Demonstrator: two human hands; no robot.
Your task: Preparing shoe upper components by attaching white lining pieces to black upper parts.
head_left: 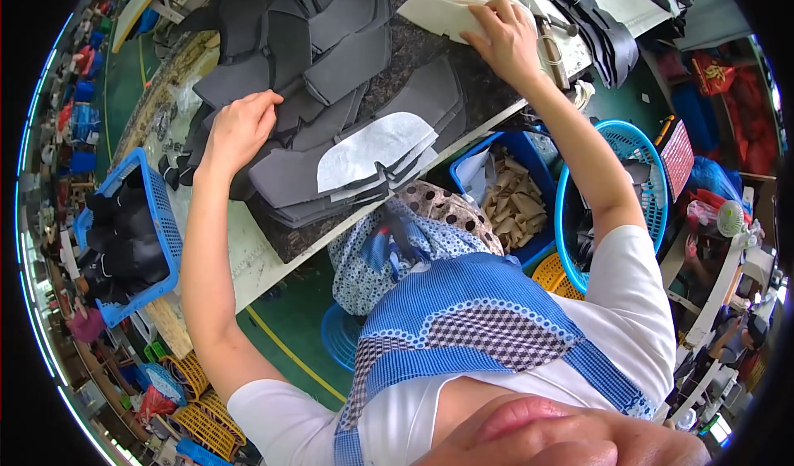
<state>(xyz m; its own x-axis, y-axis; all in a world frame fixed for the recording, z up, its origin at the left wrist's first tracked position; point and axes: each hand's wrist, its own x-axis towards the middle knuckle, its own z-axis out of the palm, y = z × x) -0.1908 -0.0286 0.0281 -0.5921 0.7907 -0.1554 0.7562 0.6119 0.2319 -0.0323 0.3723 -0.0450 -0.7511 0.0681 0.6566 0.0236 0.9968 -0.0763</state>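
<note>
My left hand (240, 129) rests among overlapping dark grey cut pieces (347, 61), its fingers curled together; whatever lies in them is hidden. At the far side, my right hand (506, 43) grips the edge of a curved white piece (434, 15), which juts out to the left from a stack of similar white pieces. Near the table's front edge lies a pile of grey pieces with a pale, light-coloured piece (376, 148) of notched shape on top. The grey pieces are thin, flat and shaped with curved edges.
A blue bin (542, 176) of beige scraps and a round blue basket (657, 176) stand by the table's front edge on the right. At the left is a blue crate (169, 226) with black items. More dark pieces (591, 32) lie at the far right.
</note>
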